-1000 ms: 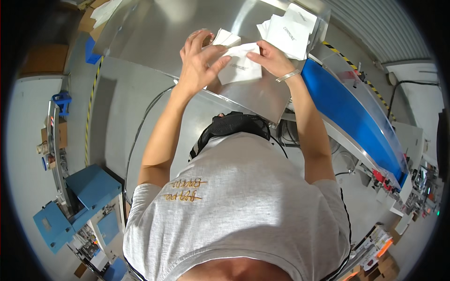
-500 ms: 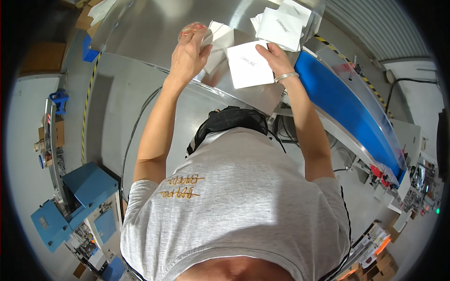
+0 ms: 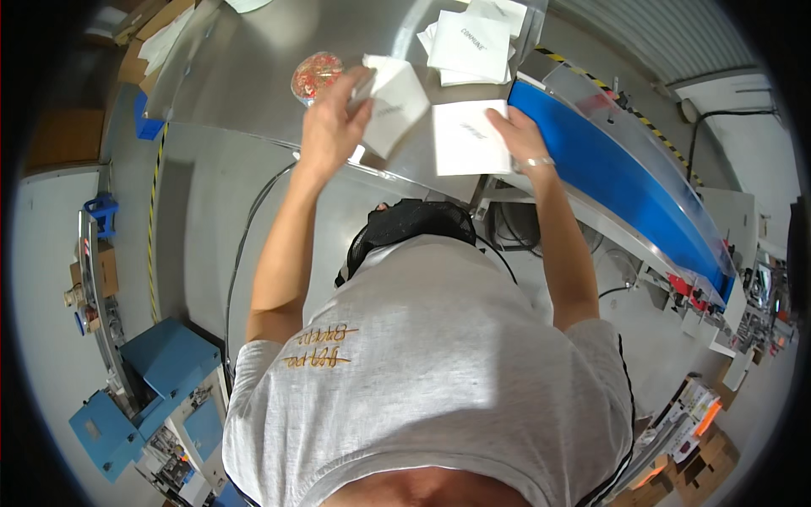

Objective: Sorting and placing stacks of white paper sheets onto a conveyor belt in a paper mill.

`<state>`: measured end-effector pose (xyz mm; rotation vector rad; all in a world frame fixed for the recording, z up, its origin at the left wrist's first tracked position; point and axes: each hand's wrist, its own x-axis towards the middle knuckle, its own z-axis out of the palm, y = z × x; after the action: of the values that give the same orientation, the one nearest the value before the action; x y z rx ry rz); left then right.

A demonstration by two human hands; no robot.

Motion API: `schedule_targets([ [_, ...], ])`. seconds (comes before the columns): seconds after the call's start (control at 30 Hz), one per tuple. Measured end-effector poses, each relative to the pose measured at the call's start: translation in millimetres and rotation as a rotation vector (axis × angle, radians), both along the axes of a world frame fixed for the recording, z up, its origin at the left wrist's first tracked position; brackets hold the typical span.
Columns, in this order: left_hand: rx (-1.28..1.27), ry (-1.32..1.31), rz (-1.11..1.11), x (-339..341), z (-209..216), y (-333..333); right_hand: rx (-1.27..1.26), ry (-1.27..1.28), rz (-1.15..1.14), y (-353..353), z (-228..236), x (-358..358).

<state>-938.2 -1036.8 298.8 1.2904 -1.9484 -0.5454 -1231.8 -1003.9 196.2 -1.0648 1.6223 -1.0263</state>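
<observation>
1. The left hand (image 3: 331,127) is raised over the brushed-steel bench (image 3: 245,76), its fingers pinching one white, flat, square paper sachet (image 3: 390,103), held tilted.
2. The right hand (image 3: 517,135) lies flat, fingers spread, on a second white square sachet (image 3: 470,138) resting on the near right part of the bench.
3. At the far right of the bench lies a loose stack of white sachets (image 3: 473,42); their number cannot be told.
4. One round, clear dish of red and pale bits (image 3: 315,74) sits just left of the left hand.
5. One smooth blue conveyor belt (image 3: 625,182) slants away on the right.
</observation>
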Motion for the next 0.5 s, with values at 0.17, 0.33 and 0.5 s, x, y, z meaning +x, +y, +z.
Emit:
schedule_targets([
  [0.17, -0.05, -0.126, -0.144, -24, -4, 25, 0.018, 0.444, -0.319, 24, -23, -128],
  [0.33, -0.199, -0.224, -0.104, -29, -6, 32, 0.11, 1.273, -0.429, 50, 9, -141],
  [0.5, -0.167, -0.165, -0.098, -29, -9, 32, -0.346, 0.759, 0.006, 33, 44, -76],
])
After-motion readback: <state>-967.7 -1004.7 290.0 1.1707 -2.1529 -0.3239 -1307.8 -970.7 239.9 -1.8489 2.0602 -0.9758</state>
